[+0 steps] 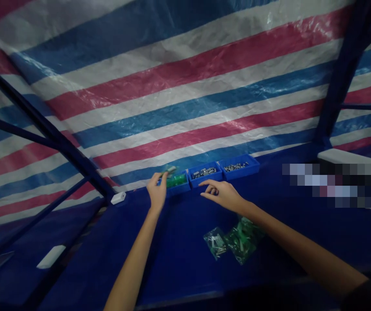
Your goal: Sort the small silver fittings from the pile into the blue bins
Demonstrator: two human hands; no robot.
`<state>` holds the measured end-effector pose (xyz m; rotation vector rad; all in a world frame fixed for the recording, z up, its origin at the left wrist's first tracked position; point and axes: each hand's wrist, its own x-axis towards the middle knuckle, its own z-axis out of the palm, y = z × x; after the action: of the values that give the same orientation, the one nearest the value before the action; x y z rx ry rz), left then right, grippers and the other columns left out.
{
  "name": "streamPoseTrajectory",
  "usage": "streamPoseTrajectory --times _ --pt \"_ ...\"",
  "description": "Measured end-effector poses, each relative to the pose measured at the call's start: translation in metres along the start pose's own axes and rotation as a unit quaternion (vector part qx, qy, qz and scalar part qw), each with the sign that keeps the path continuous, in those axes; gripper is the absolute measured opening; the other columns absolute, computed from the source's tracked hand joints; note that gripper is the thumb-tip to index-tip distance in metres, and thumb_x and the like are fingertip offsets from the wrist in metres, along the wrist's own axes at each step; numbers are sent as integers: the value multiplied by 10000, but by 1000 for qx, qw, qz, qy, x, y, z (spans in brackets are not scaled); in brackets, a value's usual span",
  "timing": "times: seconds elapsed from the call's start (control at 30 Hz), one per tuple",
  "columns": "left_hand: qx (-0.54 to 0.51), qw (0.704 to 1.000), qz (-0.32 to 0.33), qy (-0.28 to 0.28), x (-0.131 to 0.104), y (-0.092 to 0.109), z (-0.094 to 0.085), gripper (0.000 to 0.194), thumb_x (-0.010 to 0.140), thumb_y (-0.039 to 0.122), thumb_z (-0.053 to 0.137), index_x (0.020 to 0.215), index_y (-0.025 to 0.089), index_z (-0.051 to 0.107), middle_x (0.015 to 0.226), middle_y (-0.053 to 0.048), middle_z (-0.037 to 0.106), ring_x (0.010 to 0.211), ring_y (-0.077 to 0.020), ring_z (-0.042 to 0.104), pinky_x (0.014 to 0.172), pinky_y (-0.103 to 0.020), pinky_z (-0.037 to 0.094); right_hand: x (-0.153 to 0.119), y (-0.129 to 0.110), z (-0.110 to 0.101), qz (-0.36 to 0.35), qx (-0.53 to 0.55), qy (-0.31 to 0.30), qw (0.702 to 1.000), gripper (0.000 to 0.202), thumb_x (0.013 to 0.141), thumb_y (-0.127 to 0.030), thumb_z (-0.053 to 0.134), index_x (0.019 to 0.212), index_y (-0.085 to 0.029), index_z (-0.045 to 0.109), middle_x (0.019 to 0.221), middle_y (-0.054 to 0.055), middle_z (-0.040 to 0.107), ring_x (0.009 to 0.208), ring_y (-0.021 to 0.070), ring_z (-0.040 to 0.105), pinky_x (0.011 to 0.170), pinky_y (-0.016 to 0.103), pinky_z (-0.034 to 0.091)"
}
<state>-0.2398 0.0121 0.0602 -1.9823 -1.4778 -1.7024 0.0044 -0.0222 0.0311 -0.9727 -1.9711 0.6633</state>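
Observation:
My left hand [157,190] is at the left blue bin [178,188], closed in a pinch on a small clear-and-green plastic bag [170,170] with something pale in it. Green plastic bags [176,179] fill that bin. In front of the middle blue bin [206,176], which contains silvery metal parts [204,172], my right hand [224,194] hovers with its fingers half curled, index and thumb apart. Nothing shows between them. Small metal pieces [235,166] lie in the right blue bin [243,171].
Below my right forearm, a clear bag of metal pins [216,242] and several green bags [242,242] lie on the blue table [172,255]. White devices [118,198] sit at the left. A white object [354,162] stands at the right. Behind hangs a striped tarp [179,82].

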Motion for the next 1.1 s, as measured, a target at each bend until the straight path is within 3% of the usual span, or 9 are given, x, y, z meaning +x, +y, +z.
streamPoseTrajectory --times 0.1,0.2,0.3,0.47,0.6,0.7,0.93,1.1 --pt "114 993 3 -41 26 -41 -10 290 831 403 497 760 171 656 782 -39 669 761 -175 592 714 -279 397 -1 -2 -1 -9 -23 -16 1000 275 791 -378 578 1040 -273 633 747 -17 685 656 135 622 624 262 455" --pt "253 954 16 -159 39 -75 -17 257 830 388 507 778 194 667 802 -45 696 788 -201 601 759 -311 363 0 -2 -2 -18 -29 -19 999 260 801 -394 571 1014 -264 644 742 -22 682 666 128 622 640 253 455" --pt "313 911 28 -268 42 -91 -17 195 811 373 543 805 210 650 809 -37 700 813 -210 598 776 -321 339 0 -1 -4 -19 -27 -21 999 241 810 -408 560 979 -264 655 736 -29 684 669 123 624 643 245 451" --pt "322 884 48 -337 46 -91 -10 146 814 296 538 932 242 606 861 -19 694 883 -214 584 807 -336 318 2 2 -8 -6 -33 -18 999 204 808 -399 560 892 -260 684 726 -23 689 679 131 630 632 244 450" --pt "340 880 91 -318 52 -88 -10 151 820 281 513 824 241 659 967 -40 659 934 -228 556 821 -363 303 3 4 -11 13 -19 -33 999 208 784 -401 580 856 -251 703 742 -13 697 695 137 635 638 246 454" --pt "343 890 82 -290 51 -90 -11 181 822 288 505 828 233 677 975 -50 639 935 -231 544 821 -376 305 1 4 -13 6 2 -108 994 242 740 -447 615 828 -246 720 769 -2 704 706 144 635 628 244 454" --pt "362 867 41 -341 41 -100 -9 228 822 262 469 841 239 695 1046 -66 626 986 -265 500 839 -419 319 -8 3 -8 -8 39 -312 949 502 546 -497 748 964 -222 710 943 44 681 828 182 610 662 243 470" --pt "354 851 -11 -387 51 -97 -10 211 802 254 492 836 257 701 1069 -64 633 1017 -289 493 841 -447 329 -11 -3 -12 17 23 -378 925 664 487 -514 774 1078 -231 662 1125 73 589 946 215 573 728 264 473"
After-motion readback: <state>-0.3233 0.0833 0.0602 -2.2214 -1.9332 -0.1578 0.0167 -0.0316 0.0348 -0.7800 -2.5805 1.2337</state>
